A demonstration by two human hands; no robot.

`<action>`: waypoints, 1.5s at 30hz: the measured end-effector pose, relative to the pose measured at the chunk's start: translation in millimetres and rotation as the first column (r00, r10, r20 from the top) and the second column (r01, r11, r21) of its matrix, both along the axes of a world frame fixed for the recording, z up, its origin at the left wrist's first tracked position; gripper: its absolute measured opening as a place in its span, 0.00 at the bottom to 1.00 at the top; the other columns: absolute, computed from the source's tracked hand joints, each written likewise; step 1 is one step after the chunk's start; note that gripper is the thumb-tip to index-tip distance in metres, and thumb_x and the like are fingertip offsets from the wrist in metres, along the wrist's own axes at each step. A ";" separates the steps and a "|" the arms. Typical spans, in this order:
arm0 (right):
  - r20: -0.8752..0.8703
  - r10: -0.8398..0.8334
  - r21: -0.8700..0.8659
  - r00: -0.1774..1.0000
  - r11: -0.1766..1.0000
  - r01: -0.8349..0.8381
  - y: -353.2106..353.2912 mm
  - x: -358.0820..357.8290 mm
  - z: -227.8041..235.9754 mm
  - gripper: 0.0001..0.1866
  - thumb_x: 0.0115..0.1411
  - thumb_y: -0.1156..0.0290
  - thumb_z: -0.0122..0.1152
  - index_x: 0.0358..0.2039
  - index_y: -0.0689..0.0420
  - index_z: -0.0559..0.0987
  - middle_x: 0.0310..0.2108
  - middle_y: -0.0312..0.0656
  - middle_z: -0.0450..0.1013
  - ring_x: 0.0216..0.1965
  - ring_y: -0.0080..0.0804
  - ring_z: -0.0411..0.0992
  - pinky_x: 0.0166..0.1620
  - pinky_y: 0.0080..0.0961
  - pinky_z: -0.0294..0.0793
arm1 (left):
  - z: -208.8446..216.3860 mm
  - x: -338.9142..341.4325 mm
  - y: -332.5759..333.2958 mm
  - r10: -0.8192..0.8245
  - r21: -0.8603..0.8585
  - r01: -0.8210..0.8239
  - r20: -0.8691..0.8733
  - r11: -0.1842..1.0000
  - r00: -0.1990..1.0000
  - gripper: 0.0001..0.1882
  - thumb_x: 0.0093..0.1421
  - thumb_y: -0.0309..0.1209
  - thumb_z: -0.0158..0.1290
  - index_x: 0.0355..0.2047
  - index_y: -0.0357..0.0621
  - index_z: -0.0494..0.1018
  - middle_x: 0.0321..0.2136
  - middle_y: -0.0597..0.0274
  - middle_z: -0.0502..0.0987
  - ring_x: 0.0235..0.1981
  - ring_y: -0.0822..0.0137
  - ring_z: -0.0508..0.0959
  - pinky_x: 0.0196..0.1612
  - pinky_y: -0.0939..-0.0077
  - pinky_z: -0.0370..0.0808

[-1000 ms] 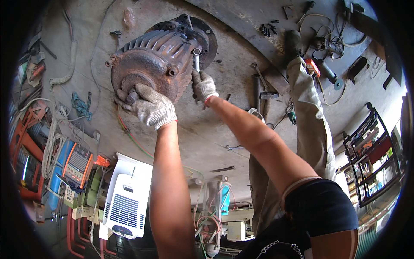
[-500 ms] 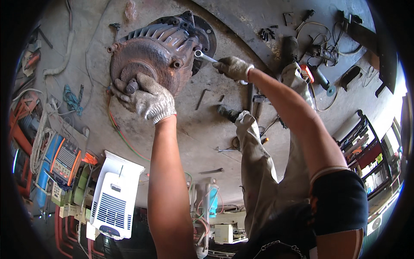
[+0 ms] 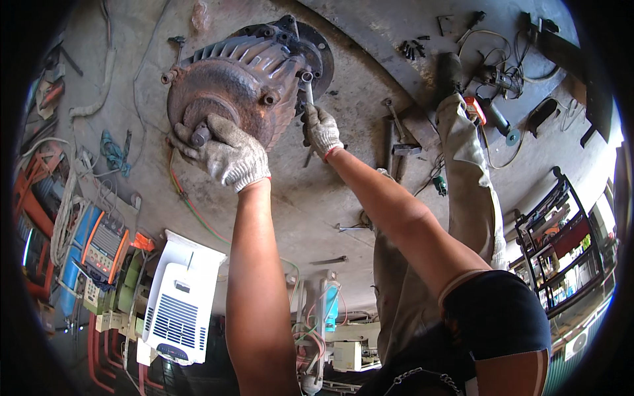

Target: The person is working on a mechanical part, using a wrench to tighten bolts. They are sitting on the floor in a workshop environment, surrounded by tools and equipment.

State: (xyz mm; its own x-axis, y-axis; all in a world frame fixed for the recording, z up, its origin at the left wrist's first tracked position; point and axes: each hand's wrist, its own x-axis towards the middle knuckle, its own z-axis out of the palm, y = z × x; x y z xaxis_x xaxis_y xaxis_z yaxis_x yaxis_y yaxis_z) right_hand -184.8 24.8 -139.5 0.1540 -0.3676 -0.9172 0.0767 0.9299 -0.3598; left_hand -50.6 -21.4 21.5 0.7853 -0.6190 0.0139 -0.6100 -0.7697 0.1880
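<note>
A rusty, finned motor housing (image 3: 221, 86) lies on the concrete floor, its round end cover facing me. My gloved left hand (image 3: 228, 155) is closed around the short shaft stub (image 3: 200, 136) that sticks out of the cover's hub. In my gloved right hand (image 3: 321, 131) is a ring spanner (image 3: 309, 91), gripped by its lower end. The spanner's ring sits at the right side of the housing, beside the dark flange (image 3: 323, 56); whether it is seated on a bolt head is too small to tell.
A hammer (image 3: 405, 149) and another spanner (image 3: 395, 119) lie right of my right hand. Loose bolts (image 3: 413, 49), an angle grinder (image 3: 498, 119) and cables lie farther right. At left stand a white slatted-front appliance (image 3: 177, 307) and an orange-framed meter (image 3: 105, 247).
My right hand has swung left and nearer the housing, turning the spanner from slanted to nearly upright, its ring staying near the same spot. My left hand stays on the shaft. One leg has shifted.
</note>
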 end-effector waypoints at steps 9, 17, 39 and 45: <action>0.005 -0.090 0.065 0.996 0.994 0.090 -6.6 36.6 2.3 0.25 0.71 0.47 0.46 0.49 0.56 0.75 0.18 0.35 0.69 0.14 0.27 0.68 0.12 0.28 0.65 | -0.5 -1.2 -1.8 -0.004 -0.004 0.005 0.092 1.000 0.996 0.35 0.70 0.50 0.40 0.57 0.23 0.64 0.59 0.19 0.61 0.60 0.31 0.66 0.62 0.46 0.65; -0.046 0.032 -0.028 0.998 0.999 -0.033 -5.1 24.2 -7.0 0.23 0.71 0.47 0.48 0.41 0.56 0.76 0.18 0.35 0.70 0.15 0.26 0.68 0.18 0.29 0.69 | 1.1 -1.5 -2.0 0.001 0.026 -0.003 0.050 1.000 0.999 0.36 0.70 0.49 0.39 0.59 0.22 0.63 0.57 0.20 0.65 0.57 0.32 0.69 0.60 0.48 0.66; -0.222 0.946 -0.053 -0.238 -0.255 -0.965 -225.0 -53.1 -22.9 0.34 0.67 0.38 0.48 0.41 0.61 0.83 0.33 0.42 0.79 0.35 0.41 0.76 0.43 0.37 0.75 | 1.8 -4.9 -7.1 0.048 -0.063 -0.046 0.024 0.997 0.999 0.37 0.70 0.48 0.42 0.62 0.21 0.58 0.59 0.22 0.62 0.60 0.32 0.66 0.62 0.48 0.64; -0.315 0.928 -0.247 -0.200 -0.284 -0.927 -208.1 -65.7 -7.1 0.37 0.65 0.34 0.48 0.40 0.61 0.84 0.32 0.43 0.80 0.35 0.40 0.76 0.47 0.38 0.75 | 1.8 -0.8 -0.7 -0.016 0.005 0.016 0.054 1.000 0.998 0.40 0.69 0.51 0.40 0.64 0.22 0.55 0.65 0.24 0.55 0.66 0.34 0.60 0.68 0.50 0.58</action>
